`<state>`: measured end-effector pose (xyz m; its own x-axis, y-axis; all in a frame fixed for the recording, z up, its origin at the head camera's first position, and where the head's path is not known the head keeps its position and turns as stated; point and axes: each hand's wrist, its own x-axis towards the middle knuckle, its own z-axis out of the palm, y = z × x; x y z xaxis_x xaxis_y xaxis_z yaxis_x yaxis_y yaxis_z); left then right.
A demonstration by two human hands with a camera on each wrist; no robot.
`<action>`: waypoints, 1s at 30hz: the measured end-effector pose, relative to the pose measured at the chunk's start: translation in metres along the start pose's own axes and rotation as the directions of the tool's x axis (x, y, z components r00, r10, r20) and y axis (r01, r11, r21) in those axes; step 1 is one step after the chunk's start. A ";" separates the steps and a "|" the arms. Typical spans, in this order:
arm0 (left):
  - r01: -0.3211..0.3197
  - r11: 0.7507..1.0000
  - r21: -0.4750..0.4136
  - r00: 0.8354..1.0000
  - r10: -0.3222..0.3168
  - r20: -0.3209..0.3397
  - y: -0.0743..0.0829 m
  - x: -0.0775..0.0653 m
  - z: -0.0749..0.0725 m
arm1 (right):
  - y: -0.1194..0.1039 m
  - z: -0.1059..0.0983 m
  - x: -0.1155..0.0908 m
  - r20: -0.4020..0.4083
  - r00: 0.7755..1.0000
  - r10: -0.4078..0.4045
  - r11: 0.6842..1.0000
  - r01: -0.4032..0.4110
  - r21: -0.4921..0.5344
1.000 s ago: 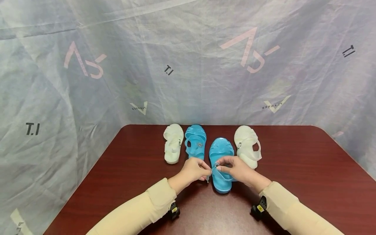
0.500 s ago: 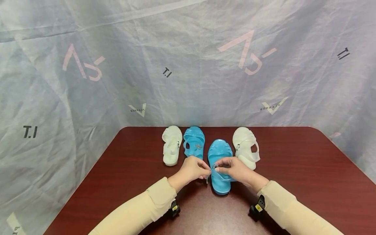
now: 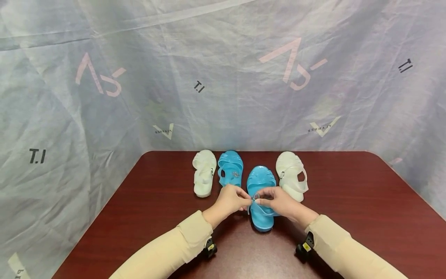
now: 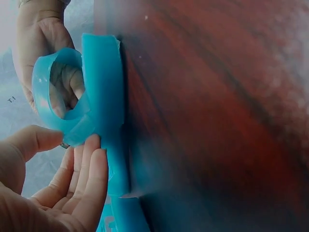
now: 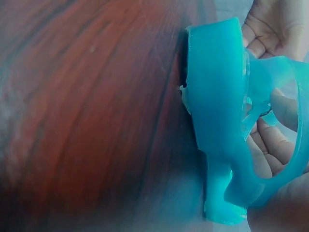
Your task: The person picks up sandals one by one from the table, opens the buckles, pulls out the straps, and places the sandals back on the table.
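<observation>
A blue jelly sandal (image 3: pixel 263 224) lies on the table with its toe pointing away from me. Both hands work at the left side of its ankle strap (image 4: pixel 42 92), where a small metal buckle (image 4: pixel 65 145) shows. My left hand (image 3: pixel 230 200) pinches the strap near the loose end, which hangs below its fingertips. From the other side, my right hand (image 3: pixel 280 200) pinches the strap at the buckle, thumb and forefinger close to the left fingertips. In the right wrist view the heel of the sandal (image 5: pixel 215 82) stands in front of the fingers and partly hides them.
A second blue sandal (image 3: pixel 230 170) lies just beyond my left hand. White sandals flank the blue ones, one white sandal (image 3: pixel 203 176) on the left and another white sandal (image 3: pixel 290 170) on the right. Behind the dark red table (image 3: pixel 156 186) hangs a grey printed cloth (image 3: pixel 223 104).
My left hand has shifted slightly right, closer to the right fingertips, bringing the strap's end with it. The right hand and the sandals stay nearly in place; the head view has tilted up a little.
</observation>
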<state>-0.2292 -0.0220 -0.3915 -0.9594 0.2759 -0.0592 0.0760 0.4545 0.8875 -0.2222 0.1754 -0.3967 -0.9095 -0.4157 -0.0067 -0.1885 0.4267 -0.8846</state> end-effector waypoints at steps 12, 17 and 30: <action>0.159 0.978 -0.133 0.982 -0.143 0.123 -0.001 -0.004 -0.004 | 0.000 -0.002 0.000 0.010 1.000 0.008 1.000 -0.008 0.021; 0.153 0.980 -0.124 0.983 -0.138 0.120 -0.001 -0.004 -0.003 | 0.003 -0.003 0.001 0.023 1.000 0.010 0.999 -0.011 0.039; 0.000 0.996 0.088 0.999 -0.003 0.038 0.008 -0.002 0.000 | 0.005 -0.010 0.001 0.081 0.996 0.042 0.990 -0.053 0.129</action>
<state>-0.2269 -0.0187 -0.3846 -0.9487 0.3062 -0.0791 0.0997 0.5269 0.8440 -0.2277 0.1856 -0.3962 -0.8837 -0.4608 -0.0818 -0.0912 0.3410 -0.9356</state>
